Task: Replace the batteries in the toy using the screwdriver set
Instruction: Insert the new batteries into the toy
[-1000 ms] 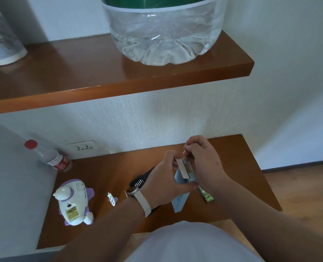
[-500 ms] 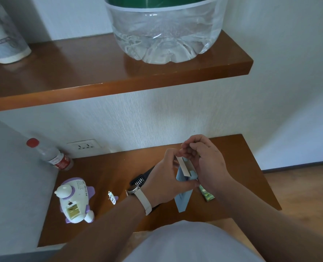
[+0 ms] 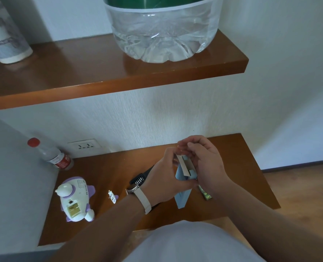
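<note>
A white and purple toy [image 3: 75, 199] lies on the wooden table [image 3: 107, 171] at the left, its battery compartment open and facing up. Its small cover [image 3: 113, 197] lies just to the right of it. My left hand [image 3: 165, 175] holds a light blue battery box [image 3: 183, 183] above the table, its flap open. My right hand [image 3: 204, 160] has its fingertips pinched at the box's top opening. A black screwdriver set [image 3: 139, 177] lies partly hidden under my left wrist. A green battery [image 3: 206, 194] lies below my right hand.
A small bottle with a red cap [image 3: 50, 154] leans in the back left corner beside a wall socket [image 3: 84, 145]. A wooden shelf [image 3: 119, 80] overhangs above, bearing a large water jug [image 3: 162, 29] and a paper cup [image 3: 4, 35]. A grey wall stands at the left.
My right fingers have closed in at the top of the box and my hands have shifted slightly. The items on the table have not moved.
</note>
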The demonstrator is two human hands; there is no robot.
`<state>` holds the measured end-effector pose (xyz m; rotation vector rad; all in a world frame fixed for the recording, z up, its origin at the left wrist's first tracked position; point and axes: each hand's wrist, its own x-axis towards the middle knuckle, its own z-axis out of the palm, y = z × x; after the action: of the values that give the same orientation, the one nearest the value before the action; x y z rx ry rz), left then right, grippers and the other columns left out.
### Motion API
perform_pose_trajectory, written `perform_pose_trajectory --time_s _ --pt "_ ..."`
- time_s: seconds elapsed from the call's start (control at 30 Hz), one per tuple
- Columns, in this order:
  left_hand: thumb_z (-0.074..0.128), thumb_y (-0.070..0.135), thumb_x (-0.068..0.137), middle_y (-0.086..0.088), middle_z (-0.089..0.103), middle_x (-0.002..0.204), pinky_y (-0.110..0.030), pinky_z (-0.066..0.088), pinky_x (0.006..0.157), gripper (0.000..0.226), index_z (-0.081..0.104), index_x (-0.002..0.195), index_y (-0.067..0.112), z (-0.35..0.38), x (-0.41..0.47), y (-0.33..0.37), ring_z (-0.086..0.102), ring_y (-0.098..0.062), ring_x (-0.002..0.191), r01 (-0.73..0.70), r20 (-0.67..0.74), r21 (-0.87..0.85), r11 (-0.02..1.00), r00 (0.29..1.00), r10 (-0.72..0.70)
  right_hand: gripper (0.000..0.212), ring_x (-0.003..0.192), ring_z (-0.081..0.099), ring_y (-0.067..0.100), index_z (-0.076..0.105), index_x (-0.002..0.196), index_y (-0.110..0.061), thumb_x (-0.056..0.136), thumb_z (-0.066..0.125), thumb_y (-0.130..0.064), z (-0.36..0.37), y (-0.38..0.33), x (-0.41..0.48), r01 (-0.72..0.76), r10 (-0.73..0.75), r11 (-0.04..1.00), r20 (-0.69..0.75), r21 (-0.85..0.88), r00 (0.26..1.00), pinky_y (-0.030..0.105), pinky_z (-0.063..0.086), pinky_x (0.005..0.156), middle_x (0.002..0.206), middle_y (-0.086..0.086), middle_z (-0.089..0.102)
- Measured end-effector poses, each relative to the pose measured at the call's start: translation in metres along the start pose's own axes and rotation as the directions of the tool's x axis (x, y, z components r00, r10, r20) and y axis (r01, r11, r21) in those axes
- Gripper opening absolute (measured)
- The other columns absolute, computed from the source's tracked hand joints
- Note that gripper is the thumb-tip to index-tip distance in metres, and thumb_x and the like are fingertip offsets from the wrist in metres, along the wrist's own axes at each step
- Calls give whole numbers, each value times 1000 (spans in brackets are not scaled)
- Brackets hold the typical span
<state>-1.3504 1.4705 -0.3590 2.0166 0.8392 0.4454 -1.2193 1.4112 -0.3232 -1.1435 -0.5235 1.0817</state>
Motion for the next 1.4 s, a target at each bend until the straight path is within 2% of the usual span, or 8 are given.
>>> perform_pose_trajectory --time_s 0.23,0.4,0.53,0.67,0.9,1.07,1.23,1.4 --pt "86 56 64 27 57 116 -6 46 82 78 40 125 37 1 -6 -1 55 7 109 28 -5 -31 999 1000 -28 20 96 67 26 72 88 -18 87 52 -13 -5 3 -1 36 -34 998 31 -57 999 42 56 89 101 11 72" --pt "81 61 60 21 63 115 -25 54 90 75 39 122 50 -14 -8 8 61 1 107 43 -70 -140 989 996 -53 19 93 67 13 70 97 -20 84 55 -21 -16 3 -1 173 -144 941 120 -292 982 22 56 79 97 -1 71" --pt "85 48 63 15 67 112 -42 59 94 84 41 134 42 -28 -8 18 68 -14 106 60 -84 -329 943 992 -92 26 103 65 12 64 111 -26 88 57 -36 -26 10 -1 159 -61 902 248 -402 967 32 54 89 106 -6 68" --pt "87 41 65 19 67 104 -33 61 85 81 44 133 40 -34 -9 28 70 -14 101 56 -80 -460 886 991 -104 42 115 60 8 51 122 -46 86 58 -66 -35 16 -4 128 80 869 391 -478 917 33 53 95 120 -17 61" --pt "81 39 72 25 65 119 -34 58 94 92 32 149 44 -27 -11 33 64 -8 118 135 21 -546 827 989 -147 63 110 60 6 40 129 -54 75 67 -70 -46 17 -4 208 71 799 432 -565 899 26 56 89 115 -22 60" --pt "62 62 79 19 66 125 -30 58 92 46 54 125 63 -18 -13 38 61 -7 121 191 -27 -575 795 967 -252 61 115 50 -5 36 127 -65 76 70 -63 -59 14 -7 269 16 747 421 -608 907 16 55 80 120 -36 49" --pt "46 55 93 8 75 110 -32 61 78 36 72 117 48 -9 -8 46 69 -14 108 215 -119 -546 810 937 -329 74 121 46 6 37 138 -47 75 74 -59 -82 18 -6 300 -23 686 393 -663 919 31 59 85 127 -25 45" --pt "57 39 98 6 77 107 -36 61 76 25 75 116 36 8 0 55 71 -16 103 223 -148 -466 856 934 -324 76 120 41 3 33 138 -49 74 73 -61 -103 17 -3 348 -78 606 382 -716 921 27 60 80 122 -25 42"
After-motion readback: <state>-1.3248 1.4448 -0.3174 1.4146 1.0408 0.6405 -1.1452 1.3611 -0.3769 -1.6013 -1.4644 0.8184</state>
